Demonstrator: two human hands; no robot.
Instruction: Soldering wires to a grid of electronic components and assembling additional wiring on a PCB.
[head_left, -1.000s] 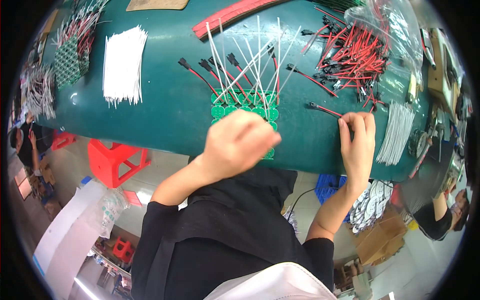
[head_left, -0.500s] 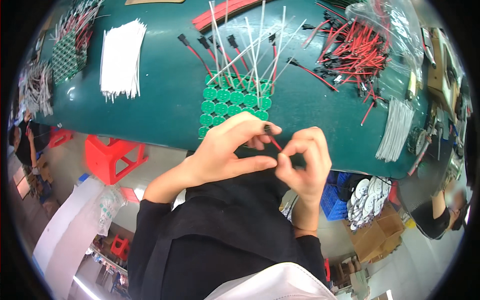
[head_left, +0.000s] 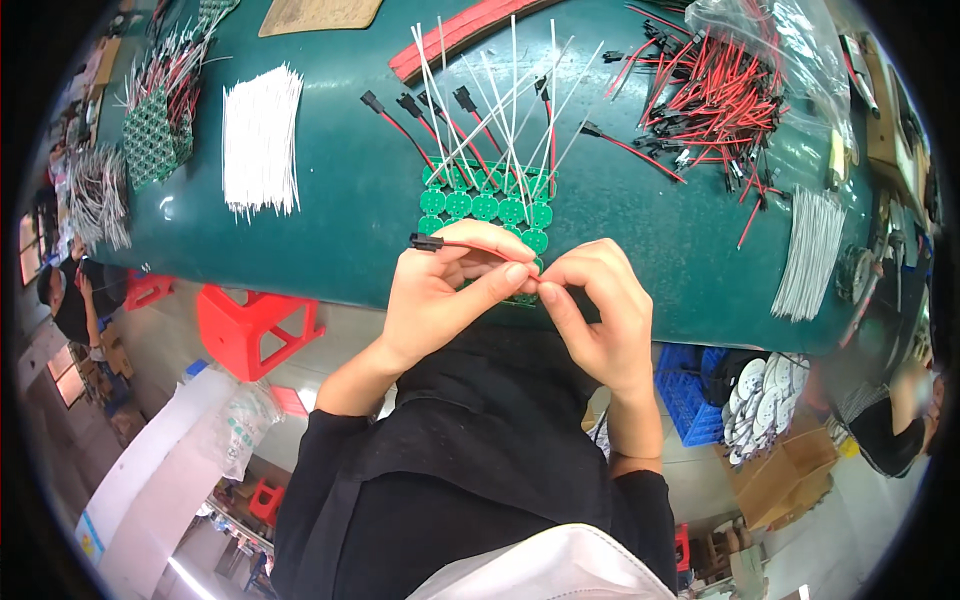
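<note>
A red and black connector lead (head_left: 468, 246) is stretched between my hands above the near edge of the table. My left hand (head_left: 450, 290) pinches it along its length, with the black plug sticking out to the left past the fingers. My right hand (head_left: 598, 308) pinches the other end of the wire, its fingertips almost touching the left ones. Beneath and beyond the hands lies a green circuit board panel (head_left: 484, 207) of round boards, partly hidden by my left hand. Several leads and white wires (head_left: 515, 120) stand up from its far row.
A pile of red and black leads (head_left: 715, 100) lies at the right beside a clear plastic bag (head_left: 800, 60). White wires (head_left: 262, 140) lie at the left, grey wires (head_left: 808, 255) at the right. Wired green boards (head_left: 158, 140) sit far left. A red stool (head_left: 245, 325) stands below the table edge.
The lead has turned so its plug points left, and my left hand now grips along the wire. My right hand has moved slightly, still pinching. The whole view has shifted a little.
</note>
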